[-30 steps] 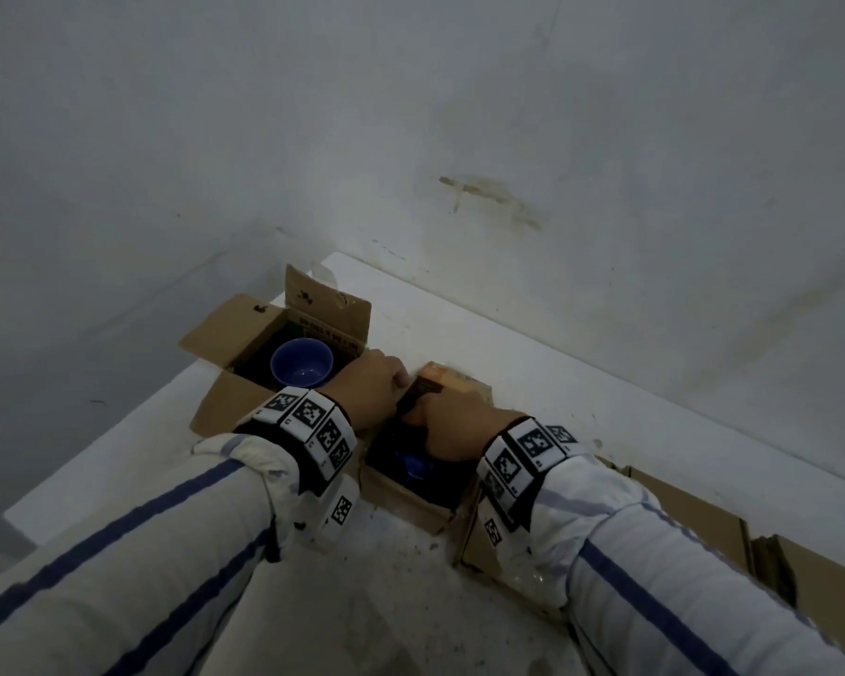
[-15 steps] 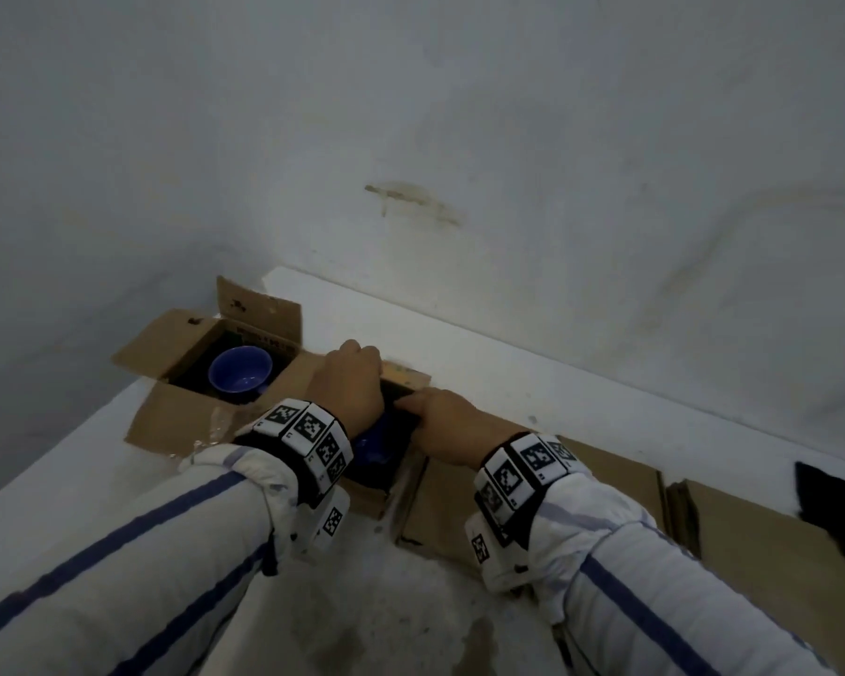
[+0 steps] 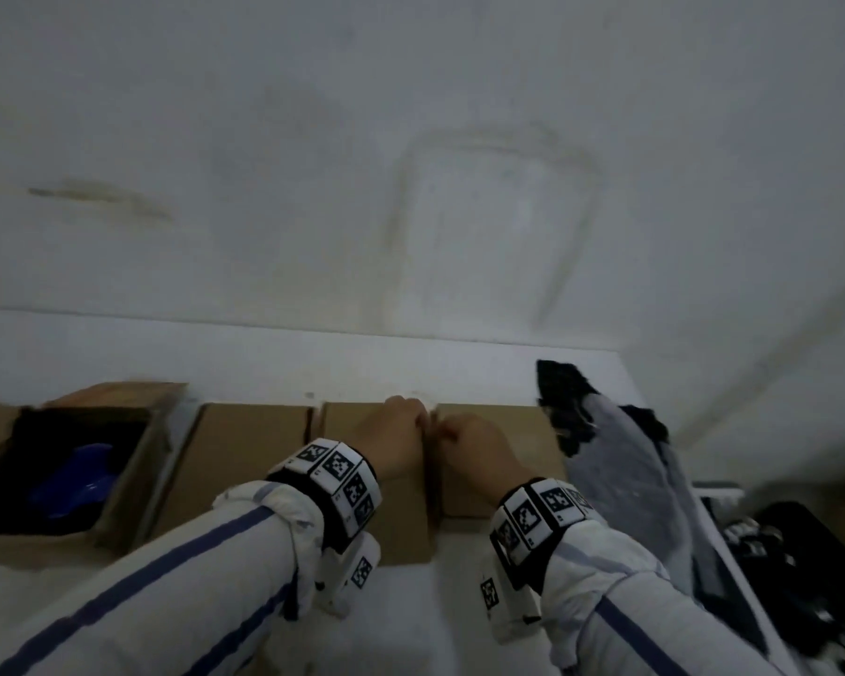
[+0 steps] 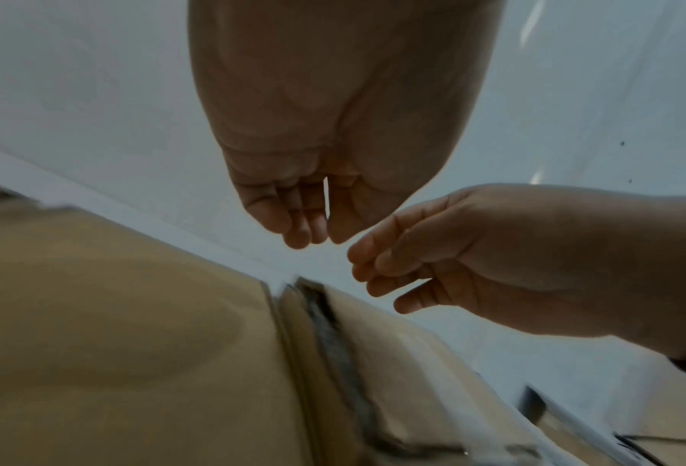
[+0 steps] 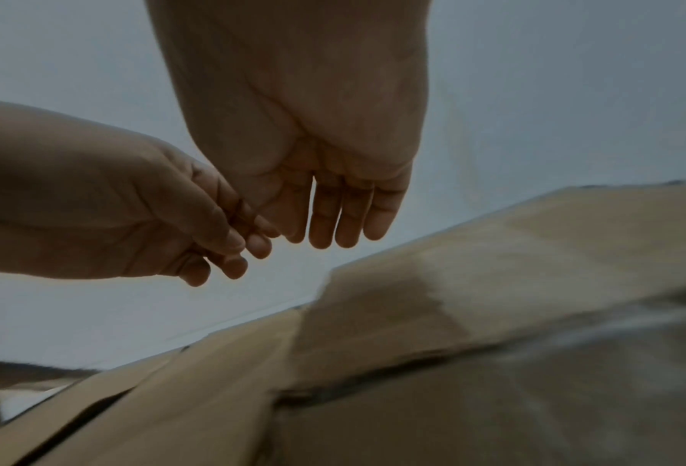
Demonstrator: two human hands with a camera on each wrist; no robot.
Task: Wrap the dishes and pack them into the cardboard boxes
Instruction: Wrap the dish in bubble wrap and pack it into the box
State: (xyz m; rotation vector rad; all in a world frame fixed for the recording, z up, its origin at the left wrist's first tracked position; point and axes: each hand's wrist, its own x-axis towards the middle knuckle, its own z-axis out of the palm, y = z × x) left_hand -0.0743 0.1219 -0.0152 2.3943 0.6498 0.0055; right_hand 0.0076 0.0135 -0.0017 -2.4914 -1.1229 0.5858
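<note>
An open cardboard box (image 3: 133,485) at the left holds a blue bowl (image 3: 81,480), blurred. To its right, flattened cardboard boxes (image 3: 250,456) lie side by side on the white surface. My left hand (image 3: 413,422) and right hand (image 3: 447,434) hover close together over the seam between two of these flat boxes (image 3: 508,461). In the left wrist view the left hand (image 4: 313,233) has loosely bent fingers and holds nothing. In the right wrist view the right hand (image 5: 333,239) hangs with nearly straight fingers, also holding nothing, above the cardboard (image 5: 532,252).
A white wall (image 3: 411,187) rises right behind the boxes. A dark cloth with grey sheet material (image 3: 620,470) lies at the right. Dark items (image 3: 791,553) sit past the surface's right edge.
Both hands left the box with the blue bowl and moved right, over the flat cardboard boxes. The head view swung right, bringing the dark cloth into sight.
</note>
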